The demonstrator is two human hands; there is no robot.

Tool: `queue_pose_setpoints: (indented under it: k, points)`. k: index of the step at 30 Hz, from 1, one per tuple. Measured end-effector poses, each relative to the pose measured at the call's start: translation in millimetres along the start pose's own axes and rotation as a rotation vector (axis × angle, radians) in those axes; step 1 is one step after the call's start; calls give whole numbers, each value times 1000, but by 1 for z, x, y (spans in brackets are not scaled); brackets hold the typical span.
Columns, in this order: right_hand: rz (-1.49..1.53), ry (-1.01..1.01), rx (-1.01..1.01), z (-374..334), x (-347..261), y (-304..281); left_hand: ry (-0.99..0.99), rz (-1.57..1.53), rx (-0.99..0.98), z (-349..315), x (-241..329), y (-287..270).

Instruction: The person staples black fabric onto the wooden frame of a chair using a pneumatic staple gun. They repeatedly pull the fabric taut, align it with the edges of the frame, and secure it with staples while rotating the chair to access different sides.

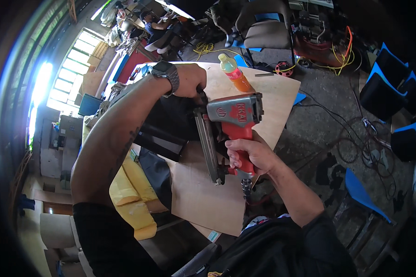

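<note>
My right hand (254, 153) is wrapped round the red grip of a red and grey pneumatic staple gun (234, 111). Its long magazine slants down on the left side, and an air fitting sticks out at the grip's lower end. My left hand (188, 79), with a watch on the wrist, reaches across to the far edge of a black upholstered piece (168, 119). The fingers are curled down and appear to grip its black covering. The gun's nose is close to those fingers; whether it touches the covering is hidden. Beneath lies a light wooden board (208, 203).
A bottle of orange drink (236, 76) stands on the board's far part. Yellow foam (134, 203) lies at left. Behind are a chair (268, 36), a red compressor (316, 51) and a seated person (156, 28). Black pieces with blue edges (386, 90) and hoses lie at right.
</note>
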State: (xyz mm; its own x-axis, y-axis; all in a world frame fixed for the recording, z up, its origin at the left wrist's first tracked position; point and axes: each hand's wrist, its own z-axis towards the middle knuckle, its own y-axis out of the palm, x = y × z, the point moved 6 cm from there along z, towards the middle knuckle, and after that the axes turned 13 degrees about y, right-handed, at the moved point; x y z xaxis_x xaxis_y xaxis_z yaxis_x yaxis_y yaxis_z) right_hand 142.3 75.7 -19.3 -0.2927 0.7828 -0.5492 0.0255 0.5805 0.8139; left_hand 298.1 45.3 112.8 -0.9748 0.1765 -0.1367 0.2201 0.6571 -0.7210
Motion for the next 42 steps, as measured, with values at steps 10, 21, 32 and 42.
queue_pose_setpoints:
  k: [10, 21, 32, 42]
  points:
    - [78, -66, -51, -6, -15, -6, -238, -53, 432, -34, -4, -13]
    - [-1422, 193, 728, -8, -64, -212, -565, -639, 2020, -46, 99, 193]
    - [-2314, 79, 226, 147, -17, -288, -1100, -770, 1597, 52, 119, 288]
    - [-2077, 289, -470, 212, -29, -243, -1555, -910, 1279, 57, 122, 271]
